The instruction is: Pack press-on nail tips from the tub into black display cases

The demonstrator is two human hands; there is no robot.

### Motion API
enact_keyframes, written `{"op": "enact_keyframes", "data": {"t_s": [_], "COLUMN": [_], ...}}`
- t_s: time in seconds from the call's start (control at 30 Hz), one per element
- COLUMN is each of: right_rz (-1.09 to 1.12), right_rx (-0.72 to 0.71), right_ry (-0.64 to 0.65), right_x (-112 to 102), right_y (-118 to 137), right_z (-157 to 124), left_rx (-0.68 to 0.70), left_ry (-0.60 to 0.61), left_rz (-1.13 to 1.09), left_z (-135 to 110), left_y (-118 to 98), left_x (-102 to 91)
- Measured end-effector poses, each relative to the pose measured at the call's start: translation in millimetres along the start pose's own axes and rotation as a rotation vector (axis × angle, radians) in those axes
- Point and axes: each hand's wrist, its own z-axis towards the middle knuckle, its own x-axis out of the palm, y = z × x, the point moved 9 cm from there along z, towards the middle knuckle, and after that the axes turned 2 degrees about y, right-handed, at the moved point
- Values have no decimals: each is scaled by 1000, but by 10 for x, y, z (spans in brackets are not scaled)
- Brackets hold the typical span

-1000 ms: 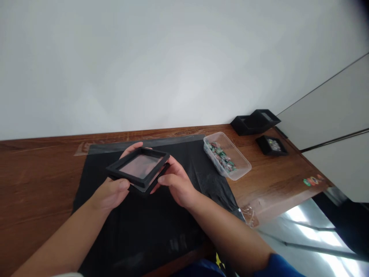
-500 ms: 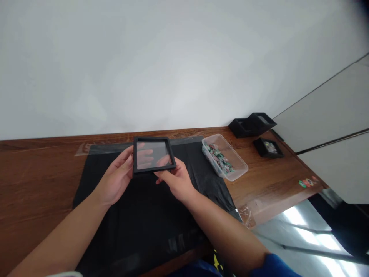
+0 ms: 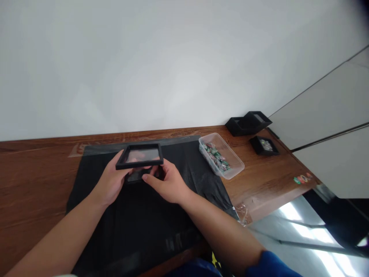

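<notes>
A square black frame with a clear film window (image 3: pixel 140 156) is held above a black cloth (image 3: pixel 150 215) on the wooden table. My left hand (image 3: pixel 111 184) grips the frame's left side, fingers showing behind the film. My right hand (image 3: pixel 164 182) is closed on a second black frame half (image 3: pixel 135 177), which lies just under the lifted one, partly hidden by my fingers.
A clear plastic tub of small green and red pieces (image 3: pixel 220 156) stands to the right of the cloth. Black display boxes (image 3: pixel 248 122) and a smaller one (image 3: pixel 263 145) sit at the far right corner. The table edge (image 3: pixel 273 200) drops off on the right.
The frame was tilted upright half a second ago; now its top half is lifted nearly flat, apart from the lower half. Both hands shifted slightly left and down.
</notes>
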Motion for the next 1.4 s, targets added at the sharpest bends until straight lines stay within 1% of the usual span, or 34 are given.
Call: {"op": "enact_keyframes", "data": {"t_s": [0.07,0.17,0.27,0.37,0.47,0.53,0.6,0.7,0.8,0.87,0.9,0.93,1.0,1.1,1.2,1.3,1.33,1.4], "right_rz": [-49,-48,-74,-68,-62,-96,-144,-235,-309,-345,-361,-375,-397,-461,-554,-600,-605,-602], "right_rx": [32,82,95,83,60,57,60,55,61,55,46,39,32,14,-56,-90,-96,-114], "right_ry": [47,126,163,205,264,282,280,262,254,245,242,242,252,256,225,172,162,164], "right_x": [35,127,199,252,290,288,269,229,198,180,175,173,182,194,168,82,56,37], "right_y": [-39,-107,-132,-127,-105,-93,-74,-25,15,42,57,68,76,88,163,234,250,268], "right_z": [-13,-45,-75,-95,-105,-106,-103,-102,-108,-112,-114,-117,-122,-127,-128,-122,-118,-110], "left_rx": [-48,-84,-104,-80,-30,-20,-10,44,89,76,77,73,70,79,171,263,264,218], "left_ry": [-51,-123,-100,-96,-162,-196,-207,-230,-273,-314,-347,-356,-370,-353,-307,-335,-350,-361], "left_rz": [-22,-33,-38,-9,33,59,102,202,403,594,639,670,715,776,813,823,813,784], "left_z": [14,10,0,6,22,31,36,33,42,66,76,92,114,122,101,60,55,65], "left_y": [53,87,71,-7,-85,-95,-96,-128,-151,-135,-133,-122,-118,-154,-253,-335,-332,-281], "left_x": [-54,-136,-138,-164,-253,-302,-327,-374,-453,-520,-564,-588,-619,-591,-486,-460,-475,-517]}}
